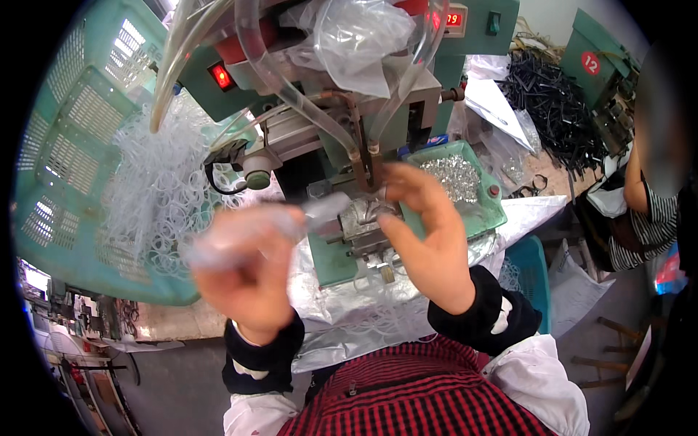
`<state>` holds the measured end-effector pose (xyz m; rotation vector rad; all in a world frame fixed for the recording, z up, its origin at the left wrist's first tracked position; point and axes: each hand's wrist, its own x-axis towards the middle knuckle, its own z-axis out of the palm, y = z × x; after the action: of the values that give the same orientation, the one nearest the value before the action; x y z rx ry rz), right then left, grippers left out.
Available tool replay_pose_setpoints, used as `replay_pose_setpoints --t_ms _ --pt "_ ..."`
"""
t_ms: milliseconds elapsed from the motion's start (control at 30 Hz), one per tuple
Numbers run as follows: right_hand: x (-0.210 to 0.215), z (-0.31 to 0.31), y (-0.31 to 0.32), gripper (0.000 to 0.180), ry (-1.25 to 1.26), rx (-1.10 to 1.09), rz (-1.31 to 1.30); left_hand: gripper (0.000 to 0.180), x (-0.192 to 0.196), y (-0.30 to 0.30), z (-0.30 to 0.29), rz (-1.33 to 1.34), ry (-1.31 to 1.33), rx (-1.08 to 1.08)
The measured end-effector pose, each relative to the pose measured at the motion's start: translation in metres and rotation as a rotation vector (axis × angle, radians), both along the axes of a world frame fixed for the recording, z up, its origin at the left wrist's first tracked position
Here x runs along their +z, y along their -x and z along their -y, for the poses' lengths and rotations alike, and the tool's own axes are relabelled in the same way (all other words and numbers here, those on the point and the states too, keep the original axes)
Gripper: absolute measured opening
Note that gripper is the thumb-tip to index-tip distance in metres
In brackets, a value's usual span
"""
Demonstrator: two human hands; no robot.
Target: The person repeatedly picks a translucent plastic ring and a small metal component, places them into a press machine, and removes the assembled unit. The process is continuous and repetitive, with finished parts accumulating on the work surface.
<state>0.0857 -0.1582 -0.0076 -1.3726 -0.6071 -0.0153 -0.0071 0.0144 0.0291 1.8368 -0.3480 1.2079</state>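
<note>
My left hand (251, 269), blurred by motion, is closed round a translucent plastic strap (323, 211). The strap's free end points toward the metal fixture (363, 218) of a green bench machine (476, 36). On the fixture's other side is my right hand (436, 236). Its thumb and fingers are curved and apart, with the fingertips close under the machine's dark metal head (368, 174); nothing shows between them. Behind that hand a green tray (483, 214) holds many small shiny metal pieces (454, 178).
A large green basket (69, 138) with translucent strap loops (156, 189) stands at left. Clear hoses (291, 109) hang over the machine. Black straps (556, 102) are heaped at far right, near another person's arm (635, 182). A blue bin (539, 283) stands below the bench edge.
</note>
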Motion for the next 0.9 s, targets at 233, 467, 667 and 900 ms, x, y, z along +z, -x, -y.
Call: replay_pose_setpoints --t_ms 233,467,667,900 --pt "-0.079 0.078 -0.096 0.03 0.376 -0.445 0.017 0.025 -0.035 -0.021 0.029 0.093 -0.765 -0.051" --pt "-0.1 0.074 -0.064 0.03 0.841 -0.551 0.489 0.021 -0.047 -0.016 0.031 0.1 -0.769 0.007" --pt "-0.1 0.066 -0.087 0.014 0.801 -0.65 0.56 0.019 -0.072 0.041 0.013 -0.194 -0.616 0.36" --pt "-0.099 0.068 -0.085 0.009 0.633 -0.68 0.54 0.037 -0.176 0.03 -0.156 -1.032 -0.311 0.765"
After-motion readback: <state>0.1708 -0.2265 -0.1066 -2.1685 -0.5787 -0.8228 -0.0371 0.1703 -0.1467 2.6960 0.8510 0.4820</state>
